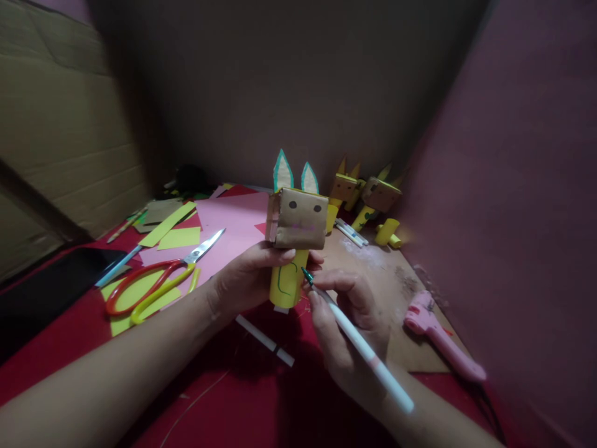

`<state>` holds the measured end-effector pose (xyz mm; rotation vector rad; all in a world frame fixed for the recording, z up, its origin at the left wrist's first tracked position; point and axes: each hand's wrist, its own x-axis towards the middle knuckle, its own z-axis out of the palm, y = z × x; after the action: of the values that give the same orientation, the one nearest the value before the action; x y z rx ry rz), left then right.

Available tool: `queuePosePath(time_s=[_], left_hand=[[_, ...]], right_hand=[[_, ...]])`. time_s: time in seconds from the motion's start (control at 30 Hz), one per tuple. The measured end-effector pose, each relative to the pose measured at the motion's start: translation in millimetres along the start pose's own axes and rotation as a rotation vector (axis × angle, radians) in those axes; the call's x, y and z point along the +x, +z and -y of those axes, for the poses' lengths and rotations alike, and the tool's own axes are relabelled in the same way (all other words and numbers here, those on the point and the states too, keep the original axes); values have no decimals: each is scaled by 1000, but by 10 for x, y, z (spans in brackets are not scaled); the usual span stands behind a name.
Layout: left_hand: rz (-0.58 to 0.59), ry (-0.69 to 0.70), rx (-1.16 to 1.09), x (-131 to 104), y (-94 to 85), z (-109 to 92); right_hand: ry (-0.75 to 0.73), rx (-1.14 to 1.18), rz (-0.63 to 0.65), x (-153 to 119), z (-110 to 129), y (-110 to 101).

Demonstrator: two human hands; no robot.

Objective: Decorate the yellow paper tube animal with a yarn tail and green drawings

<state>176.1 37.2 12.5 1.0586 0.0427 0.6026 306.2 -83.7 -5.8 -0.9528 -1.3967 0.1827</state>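
My left hand [249, 274] is closed around a paper puppet [302, 218], held upright in the middle of the view. Its boxy cardboard head has two dark eyes, a faint purple mouth and two pale ears edged in teal. Below the head is a yellow paper tube body [285, 283] with a curved green line drawn on it. In my right hand [347, 323] a white marker [361, 348] is pinched, its green tip at or very near the tube's right side. Part of my left fingers is hidden behind the tube.
Red-and-yellow scissors [163, 274] lie at left on yellow and pink paper [233, 214]. Several similar puppets [380, 193] and some markers [352, 233] are at the back right. A pink glue gun [443, 336] rests on a cardboard sheet [396, 311]. A white stick [265, 340] lies in front.
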Motion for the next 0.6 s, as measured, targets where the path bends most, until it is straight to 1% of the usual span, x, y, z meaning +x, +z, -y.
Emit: queuePosePath(time_s=[0.33,0.6], left_hand=[[-16,-15,-11,-2,-7,13],[-31,4,-11,-1,11,-3]], right_hand=[[-31,16,29,-7,2,-3],[11,-37,1,-14,18,9]])
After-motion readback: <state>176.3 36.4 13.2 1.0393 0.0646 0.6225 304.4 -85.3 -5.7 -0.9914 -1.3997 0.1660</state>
